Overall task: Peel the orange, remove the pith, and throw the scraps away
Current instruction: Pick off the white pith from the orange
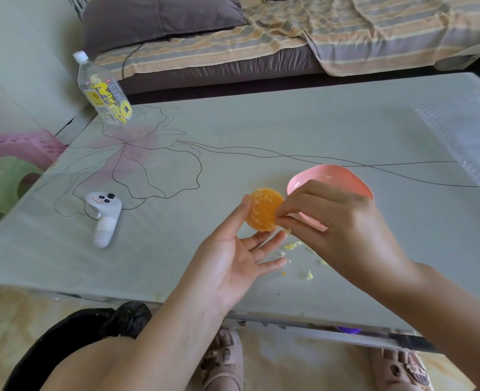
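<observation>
A peeled orange (262, 208) with bare segments is held above the table between the thumb and fingertips of my left hand (233, 258), palm up. My right hand (332, 221) reaches in from the right, its thumb and forefinger pinching at the orange's right edge, where a bit of pith seems to be. Small yellow pith scraps (292, 245) lie on the table (289, 131) just below the hands. A pink bowl (329, 176) stands behind my right hand, partly hidden by it.
A white controller (104, 218) lies at the left of the table. A clear plastic bottle (103, 90) with a yellow label stands at the far left corner. A black bag (92, 328) sits on the floor by my knee. A sofa runs behind the table.
</observation>
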Demonstrator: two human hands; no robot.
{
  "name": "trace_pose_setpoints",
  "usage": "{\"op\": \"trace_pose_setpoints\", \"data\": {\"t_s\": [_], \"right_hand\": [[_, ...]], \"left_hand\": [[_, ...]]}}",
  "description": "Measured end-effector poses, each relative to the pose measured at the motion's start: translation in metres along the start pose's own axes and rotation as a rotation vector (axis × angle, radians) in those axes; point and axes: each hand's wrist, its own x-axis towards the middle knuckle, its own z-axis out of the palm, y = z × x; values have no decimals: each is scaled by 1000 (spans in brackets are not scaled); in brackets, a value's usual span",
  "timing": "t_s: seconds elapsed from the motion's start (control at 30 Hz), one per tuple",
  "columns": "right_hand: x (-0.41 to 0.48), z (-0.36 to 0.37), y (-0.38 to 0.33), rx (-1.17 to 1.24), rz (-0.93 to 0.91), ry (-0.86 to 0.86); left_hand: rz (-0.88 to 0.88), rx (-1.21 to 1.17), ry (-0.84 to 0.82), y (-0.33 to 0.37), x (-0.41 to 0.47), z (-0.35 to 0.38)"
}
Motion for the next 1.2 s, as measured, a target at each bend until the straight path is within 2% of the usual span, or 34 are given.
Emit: {"op": "trace_pose_setpoints", "data": {"t_s": [0.2,0.6,0.97,1.07,1.2], "right_hand": [[0,0,0,102,142,-16],[1,-6,-4,142,224,-27],[3,-3,-7,40,148,-37],[2,-3,-8,47,156,-68],[-4,-7,7,-7,271,-188]], "left_hand": [[86,111,23,-1,0,0],[210,268,8,-1,-3,1],[160,216,-64,-2,0,0],[100,88,-68,0,0,0],[55,-59,-24,7,2,-2]]}}
